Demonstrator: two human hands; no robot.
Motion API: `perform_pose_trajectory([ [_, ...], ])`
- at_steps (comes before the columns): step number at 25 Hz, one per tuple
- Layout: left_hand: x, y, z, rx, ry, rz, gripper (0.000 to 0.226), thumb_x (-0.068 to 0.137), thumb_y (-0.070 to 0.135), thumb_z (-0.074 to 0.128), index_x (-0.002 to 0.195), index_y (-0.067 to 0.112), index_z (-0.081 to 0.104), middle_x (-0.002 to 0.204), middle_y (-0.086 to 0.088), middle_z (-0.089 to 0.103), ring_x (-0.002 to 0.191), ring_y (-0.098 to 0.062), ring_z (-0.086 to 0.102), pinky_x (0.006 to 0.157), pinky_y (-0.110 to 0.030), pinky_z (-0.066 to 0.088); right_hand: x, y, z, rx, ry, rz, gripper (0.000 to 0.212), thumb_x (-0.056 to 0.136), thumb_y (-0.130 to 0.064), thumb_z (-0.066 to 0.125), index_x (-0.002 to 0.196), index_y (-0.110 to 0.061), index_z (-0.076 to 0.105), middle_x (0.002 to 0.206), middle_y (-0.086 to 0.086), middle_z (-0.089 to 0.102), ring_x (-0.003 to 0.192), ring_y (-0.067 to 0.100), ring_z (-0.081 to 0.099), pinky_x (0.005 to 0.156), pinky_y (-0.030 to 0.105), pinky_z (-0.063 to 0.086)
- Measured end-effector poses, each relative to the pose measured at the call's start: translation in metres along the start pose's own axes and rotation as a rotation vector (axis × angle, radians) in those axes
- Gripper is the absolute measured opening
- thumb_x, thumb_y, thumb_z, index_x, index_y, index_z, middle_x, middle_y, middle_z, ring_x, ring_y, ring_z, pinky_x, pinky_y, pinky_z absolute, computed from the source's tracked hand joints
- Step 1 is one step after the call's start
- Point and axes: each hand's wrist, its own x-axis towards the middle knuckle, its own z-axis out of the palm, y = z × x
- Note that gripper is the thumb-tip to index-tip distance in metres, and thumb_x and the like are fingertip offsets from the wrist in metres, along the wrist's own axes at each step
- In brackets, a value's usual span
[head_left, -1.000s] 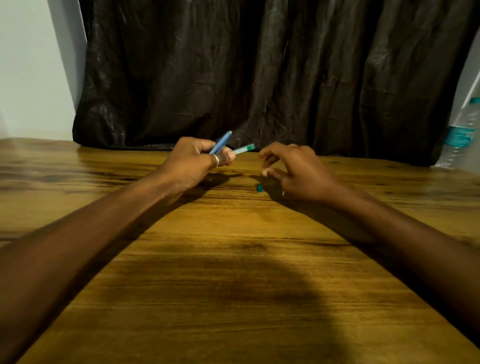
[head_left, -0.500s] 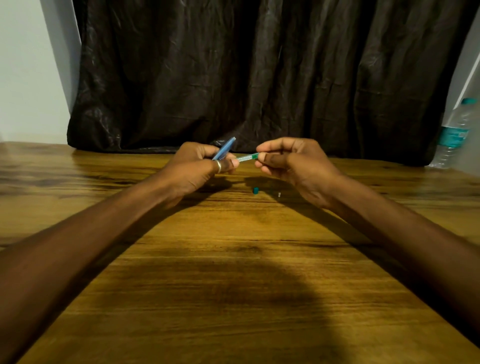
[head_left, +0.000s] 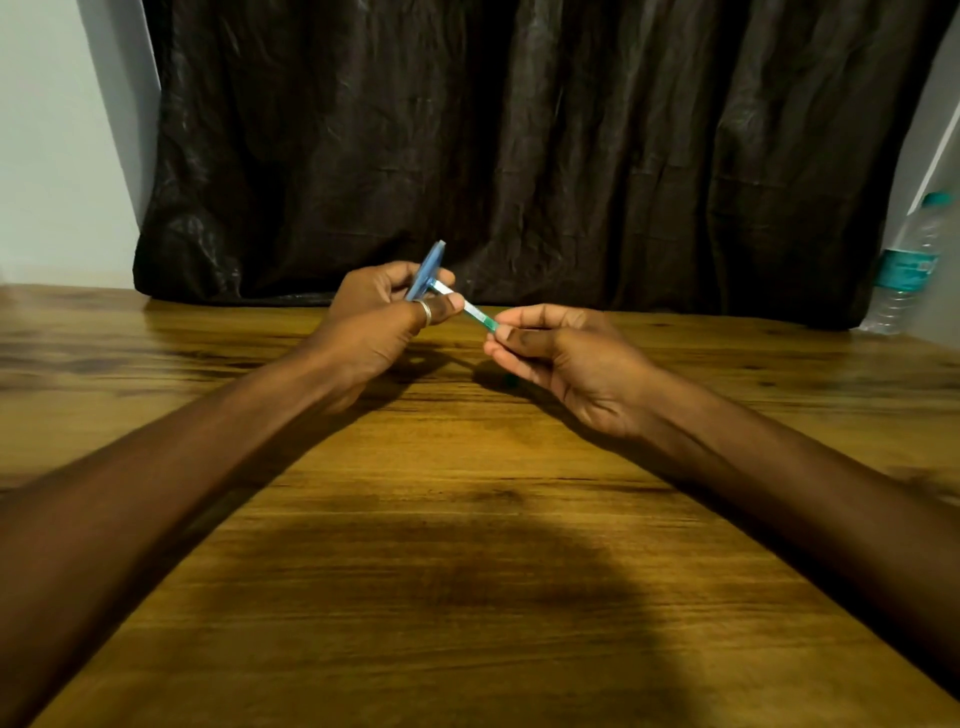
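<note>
My left hand (head_left: 382, 317), with a ring on one finger, grips a blue pen barrel (head_left: 427, 267) that sticks up and away from it. The same hand also holds one end of a thin clear tube with a green tip (head_left: 474, 310). My right hand (head_left: 566, 353) pinches the green end of that tube between thumb and forefinger. Both hands hover just above the wooden table (head_left: 467, 519). A small green cap (head_left: 511, 382) lies on the table in the shadow under my right hand, mostly hidden.
A dark crumpled curtain (head_left: 519, 156) hangs behind the table's far edge. A clear water bottle with a teal label (head_left: 906, 270) stands at the far right. A pale wall (head_left: 52, 156) shows at the left.
My right hand came up from near the green cap and took hold of the tube's green end. The tube now slopes down to the right, and the blue barrel stands more upright.
</note>
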Motion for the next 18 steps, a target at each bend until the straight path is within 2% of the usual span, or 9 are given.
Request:
perform_pose_trajectory([
  [4,0.0002,0.0001,-0.0011,-0.011,-0.007,0.044,0.028,0.087,0.013,0.076,0.114,0.019,0.072,0.091,0.004,0.075,0.080,0.004,0.070,0.071,-0.008,0.051,-0.0023,0.0008,0.0024,0.004,-0.011,0.003,0.016,0.091,0.012,0.058,0.105,0.006,0.065,0.094,0.017,0.070,0.077,0.016,0.075,0.069,0.021,0.061],
  [6,0.0001,-0.0004,-0.0013,-0.009,-0.014,0.057,0.029,0.088,0.013,0.075,0.115,0.021,0.071,0.095,0.001,0.076,0.084,0.001,0.071,0.077,-0.011,0.054,-0.0031,-0.0001,0.0026,0.005,-0.009,0.006,0.016,0.091,0.012,0.057,0.104,0.006,0.066,0.094,0.017,0.071,0.078,0.017,0.074,0.071,0.022,0.061],
  [10,0.0005,-0.0017,-0.0016,0.003,-0.001,0.069,0.025,0.087,0.015,0.076,0.110,0.024,0.072,0.100,-0.004,0.078,0.089,-0.004,0.073,0.079,-0.012,0.055,-0.0040,-0.0016,0.0028,-0.004,0.001,0.006,0.016,0.091,0.012,0.058,0.100,0.004,0.067,0.091,0.016,0.072,0.078,0.017,0.075,0.073,0.023,0.062],
  [14,0.0009,-0.0014,-0.0009,0.004,0.000,0.018,0.027,0.086,0.016,0.078,0.112,0.018,0.072,0.101,-0.006,0.078,0.093,-0.011,0.074,0.087,-0.023,0.057,-0.0026,-0.0042,0.0022,-0.046,0.060,-0.030,0.016,0.090,0.012,0.060,0.099,0.003,0.068,0.085,0.017,0.074,0.076,0.018,0.075,0.070,0.022,0.062],
  [18,-0.0002,-0.0006,-0.0006,0.048,-0.018,-0.006,0.024,0.085,0.019,0.078,0.107,0.017,0.073,0.092,0.002,0.077,0.079,0.002,0.070,0.073,-0.012,0.055,-0.0015,-0.0073,0.0011,-0.078,0.104,-0.026,0.014,0.090,0.011,0.062,0.095,0.000,0.069,0.088,0.018,0.074,0.078,0.019,0.075,0.067,0.022,0.061],
])
